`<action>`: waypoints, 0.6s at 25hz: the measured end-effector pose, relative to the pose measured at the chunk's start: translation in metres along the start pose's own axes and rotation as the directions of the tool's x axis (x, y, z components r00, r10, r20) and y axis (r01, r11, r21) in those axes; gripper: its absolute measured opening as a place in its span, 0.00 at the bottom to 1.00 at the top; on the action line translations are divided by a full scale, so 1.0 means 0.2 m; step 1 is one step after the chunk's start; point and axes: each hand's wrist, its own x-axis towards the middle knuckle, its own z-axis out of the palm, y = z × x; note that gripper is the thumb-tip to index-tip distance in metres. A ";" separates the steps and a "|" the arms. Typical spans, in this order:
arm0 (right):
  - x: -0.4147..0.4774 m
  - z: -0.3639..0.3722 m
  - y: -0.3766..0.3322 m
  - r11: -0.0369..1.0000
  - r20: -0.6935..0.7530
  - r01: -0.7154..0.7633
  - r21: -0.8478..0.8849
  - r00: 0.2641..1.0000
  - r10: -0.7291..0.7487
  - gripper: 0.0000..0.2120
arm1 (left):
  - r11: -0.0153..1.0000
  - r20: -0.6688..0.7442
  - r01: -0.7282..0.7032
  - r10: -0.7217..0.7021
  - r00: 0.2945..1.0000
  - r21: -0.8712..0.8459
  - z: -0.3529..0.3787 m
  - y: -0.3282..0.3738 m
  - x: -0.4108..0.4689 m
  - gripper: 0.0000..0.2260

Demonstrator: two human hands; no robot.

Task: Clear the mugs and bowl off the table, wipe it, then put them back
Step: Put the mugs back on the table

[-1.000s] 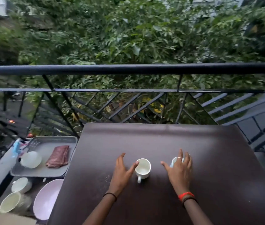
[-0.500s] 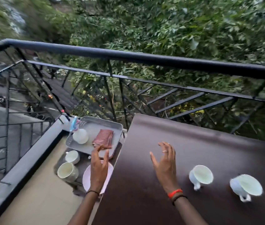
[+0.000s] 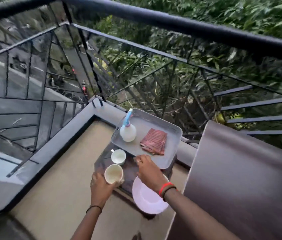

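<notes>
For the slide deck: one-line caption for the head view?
Left hand grips a mug near the tray; right hand hovers over the pink bowl.

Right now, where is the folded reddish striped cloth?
Head view: the striped cloth lies in the grey tray, right of the white spray bottle, left of the brown table.

No legible text, label, brand, number or sign anywhere in view.
</notes>
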 end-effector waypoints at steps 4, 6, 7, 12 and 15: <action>0.33 0.17 -0.06 0.975 0.217 0.154 -0.158 0.969 -0.118 0.27 | 0.993 0.044 -0.091 0.088 0.995 0.070 0.08 -0.06 0.12 0.54; 0.46 0.24 -0.04 0.958 0.285 0.187 -0.216 0.951 -0.121 0.29 | 0.989 0.080 -0.135 0.130 0.988 0.058 0.12 -0.06 0.14 0.53; 0.52 0.27 -0.03 0.950 0.300 0.207 -0.234 0.945 -0.132 0.29 | 0.988 0.088 -0.149 0.145 0.986 0.043 0.14 -0.06 0.15 0.52; 0.72 0.39 -0.01 0.860 0.391 0.405 -0.310 0.879 -0.273 0.27 | 0.973 0.108 -0.140 0.161 0.981 -0.182 0.16 -0.08 0.20 0.44; 0.78 0.44 -0.03 0.717 0.417 0.570 -0.403 0.811 -0.411 0.25 | 0.969 0.121 -0.132 0.159 0.980 -0.208 0.17 -0.09 0.21 0.44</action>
